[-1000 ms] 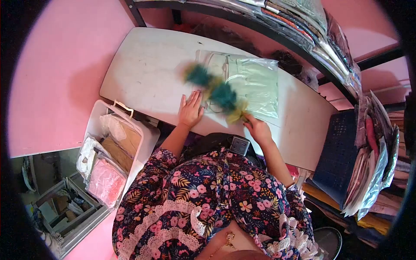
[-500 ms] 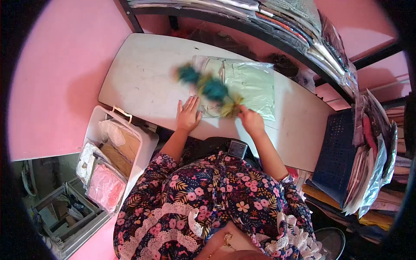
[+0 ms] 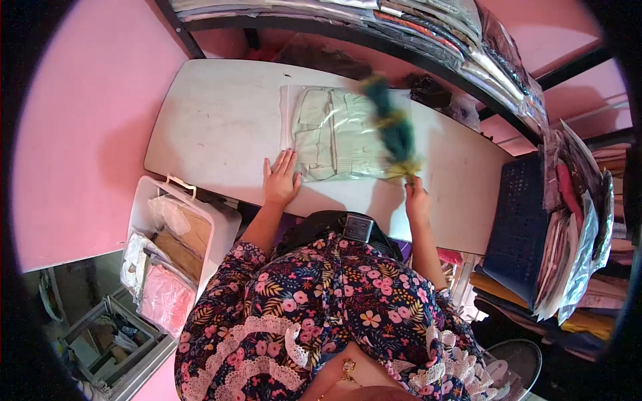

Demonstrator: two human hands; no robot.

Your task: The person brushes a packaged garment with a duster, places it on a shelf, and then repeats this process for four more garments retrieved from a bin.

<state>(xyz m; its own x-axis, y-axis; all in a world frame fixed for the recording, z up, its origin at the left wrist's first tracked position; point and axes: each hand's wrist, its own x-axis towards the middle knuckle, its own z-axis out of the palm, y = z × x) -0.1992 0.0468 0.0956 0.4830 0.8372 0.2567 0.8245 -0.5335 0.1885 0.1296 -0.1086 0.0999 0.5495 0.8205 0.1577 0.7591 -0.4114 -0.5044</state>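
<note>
A pale green folded garment in a clear plastic bag (image 3: 334, 137) lies flat on the white table (image 3: 214, 120). My left hand (image 3: 281, 179) rests at the bag's lower left corner, palm down, fingers spread. In my right hand (image 3: 418, 199), closed, is the handle end of a fluffy green and yellow duster (image 3: 393, 127). The duster, blurred by motion, reaches up and to the left over the right part of the bag and hides some of it.
A light bin (image 3: 217, 234) of bagged clothes stands at the lower left. A shelf (image 3: 321, 25) stacked with bagged garments runs behind the table. At the right are a blue basket (image 3: 515, 227) and more packed clothes (image 3: 568, 247).
The duster has swung from the bag's left part to its right part, and my right hand has moved right. My left hand stays flat by the bag. The view has shifted slightly.
</note>
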